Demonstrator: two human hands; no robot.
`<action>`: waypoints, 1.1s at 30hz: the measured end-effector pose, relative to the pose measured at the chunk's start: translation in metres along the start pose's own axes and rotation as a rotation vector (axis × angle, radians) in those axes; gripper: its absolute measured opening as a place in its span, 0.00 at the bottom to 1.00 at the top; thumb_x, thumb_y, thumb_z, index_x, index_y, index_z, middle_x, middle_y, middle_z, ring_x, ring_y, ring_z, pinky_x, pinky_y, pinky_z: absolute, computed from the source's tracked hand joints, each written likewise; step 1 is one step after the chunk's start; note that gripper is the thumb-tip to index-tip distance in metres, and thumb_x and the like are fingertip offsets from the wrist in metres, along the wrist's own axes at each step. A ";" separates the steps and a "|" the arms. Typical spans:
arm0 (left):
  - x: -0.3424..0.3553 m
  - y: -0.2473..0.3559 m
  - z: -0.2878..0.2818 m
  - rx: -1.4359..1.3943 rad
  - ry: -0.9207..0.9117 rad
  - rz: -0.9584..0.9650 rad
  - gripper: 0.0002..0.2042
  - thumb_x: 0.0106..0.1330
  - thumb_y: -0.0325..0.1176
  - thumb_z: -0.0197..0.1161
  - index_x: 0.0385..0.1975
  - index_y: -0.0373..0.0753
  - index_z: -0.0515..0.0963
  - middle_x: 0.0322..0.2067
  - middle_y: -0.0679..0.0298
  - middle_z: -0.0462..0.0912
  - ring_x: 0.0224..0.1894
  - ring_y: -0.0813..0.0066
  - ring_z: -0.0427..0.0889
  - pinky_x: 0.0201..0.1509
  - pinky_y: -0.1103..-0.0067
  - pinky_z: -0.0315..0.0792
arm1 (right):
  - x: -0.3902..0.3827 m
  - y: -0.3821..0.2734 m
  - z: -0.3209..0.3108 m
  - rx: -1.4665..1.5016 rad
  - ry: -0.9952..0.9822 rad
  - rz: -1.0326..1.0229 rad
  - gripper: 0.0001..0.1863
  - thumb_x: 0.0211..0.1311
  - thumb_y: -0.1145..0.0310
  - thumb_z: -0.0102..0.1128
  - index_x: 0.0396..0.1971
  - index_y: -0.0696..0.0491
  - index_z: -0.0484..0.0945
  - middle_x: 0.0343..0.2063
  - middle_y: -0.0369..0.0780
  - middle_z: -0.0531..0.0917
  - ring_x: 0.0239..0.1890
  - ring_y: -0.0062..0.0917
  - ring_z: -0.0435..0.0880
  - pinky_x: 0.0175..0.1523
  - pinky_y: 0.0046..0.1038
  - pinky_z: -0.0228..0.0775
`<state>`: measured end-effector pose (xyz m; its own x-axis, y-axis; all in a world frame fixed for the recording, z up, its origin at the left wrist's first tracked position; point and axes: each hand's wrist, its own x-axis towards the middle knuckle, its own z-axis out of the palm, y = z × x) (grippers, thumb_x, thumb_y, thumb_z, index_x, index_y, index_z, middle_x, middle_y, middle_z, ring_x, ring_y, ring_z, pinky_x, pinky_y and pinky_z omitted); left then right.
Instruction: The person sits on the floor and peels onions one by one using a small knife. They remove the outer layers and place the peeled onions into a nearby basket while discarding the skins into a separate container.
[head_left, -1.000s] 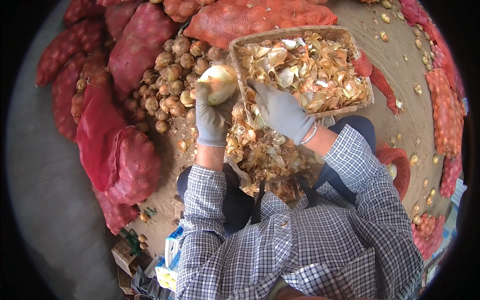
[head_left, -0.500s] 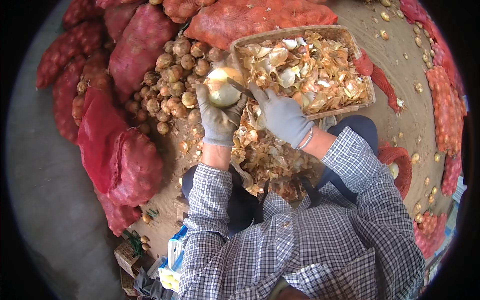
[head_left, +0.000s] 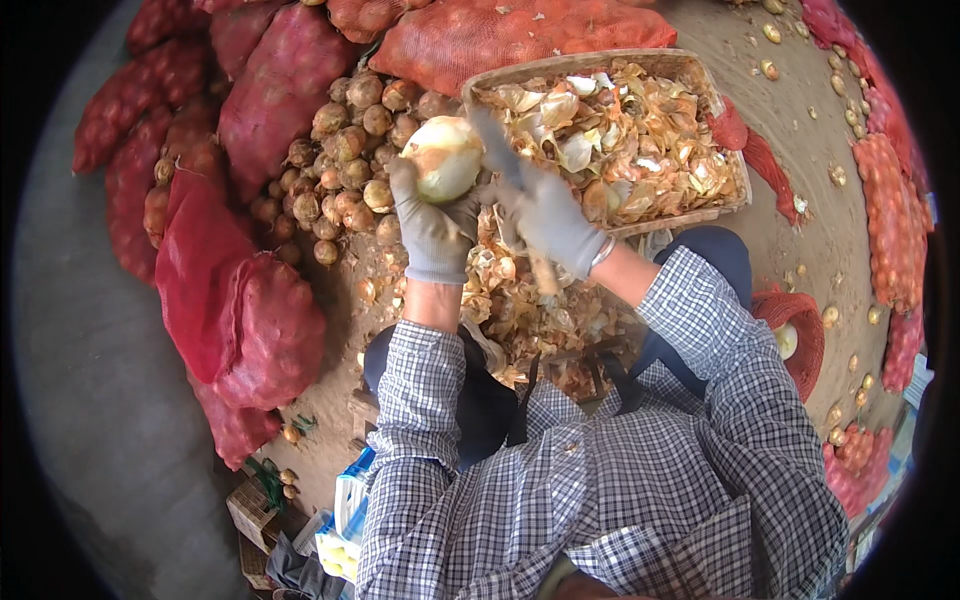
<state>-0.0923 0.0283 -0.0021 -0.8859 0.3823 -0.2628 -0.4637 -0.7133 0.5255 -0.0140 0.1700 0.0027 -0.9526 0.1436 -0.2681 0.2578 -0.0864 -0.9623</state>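
Observation:
In a grey glove, my left hand holds a large, partly peeled onion. Its surface is pale white-green, with a patch of brown skin still on it. My right hand, gloved too, is closed round a knife whose blade points up and away, just right of the onion. The blade is smeared by motion, and a light-coloured handle end shows below the hand. Beyond the right hand stands a basket heaped with onion skins. More loose skins lie below both hands.
A pile of unpeeled onions lies to the left of my hands. Full red mesh sacks surround it, and another sack lies behind the basket. At the right, a red mesh bag has a pale onion in it.
The knife blade has swung from lying against the onion to pointing upward, apart from it. My right hand has turned and moved slightly; the onion has tilted in my left hand.

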 end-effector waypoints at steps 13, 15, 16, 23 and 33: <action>-0.013 -0.004 -0.008 0.195 -0.280 -0.093 0.39 0.63 0.51 0.68 0.67 0.32 0.61 0.62 0.50 0.71 0.62 0.52 0.75 0.66 0.55 0.72 | 0.021 -0.024 -0.036 -0.020 0.108 -0.224 0.10 0.64 0.67 0.68 0.36 0.59 0.79 0.28 0.36 0.83 0.29 0.20 0.81 0.36 0.24 0.74; -0.013 -0.007 -0.007 0.292 -0.220 -0.075 0.38 0.64 0.51 0.67 0.66 0.32 0.62 0.61 0.50 0.72 0.62 0.52 0.75 0.66 0.55 0.72 | 0.017 -0.025 -0.035 -0.236 0.152 -0.305 0.09 0.65 0.68 0.66 0.34 0.59 0.79 0.28 0.36 0.84 0.29 0.21 0.81 0.37 0.24 0.74; -0.013 -0.009 -0.008 0.339 -0.188 -0.066 0.37 0.65 0.51 0.67 0.66 0.32 0.62 0.61 0.51 0.73 0.62 0.52 0.75 0.66 0.55 0.72 | 0.015 -0.028 -0.032 -0.286 0.178 -0.308 0.09 0.66 0.68 0.66 0.34 0.59 0.79 0.29 0.37 0.84 0.29 0.21 0.81 0.37 0.24 0.75; -0.009 -0.006 -0.009 0.389 -0.212 0.023 0.36 0.64 0.49 0.68 0.66 0.33 0.63 0.59 0.52 0.74 0.59 0.54 0.78 0.62 0.58 0.76 | 0.014 -0.042 -0.040 0.077 -0.013 -0.056 0.09 0.66 0.68 0.66 0.36 0.59 0.79 0.29 0.36 0.84 0.31 0.17 0.81 0.38 0.23 0.75; -0.020 -0.008 -0.009 0.359 -0.246 0.084 0.46 0.55 0.52 0.75 0.68 0.33 0.59 0.63 0.50 0.70 0.63 0.52 0.73 0.68 0.54 0.70 | 0.025 -0.034 -0.041 0.024 0.183 -0.005 0.10 0.65 0.68 0.63 0.36 0.61 0.79 0.25 0.41 0.84 0.27 0.24 0.83 0.35 0.29 0.75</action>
<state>-0.0706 0.0215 -0.0084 -0.8705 0.4914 -0.0295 -0.3179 -0.5154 0.7958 -0.0394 0.2168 0.0265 -0.9078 0.3212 -0.2696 0.2475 -0.1087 -0.9628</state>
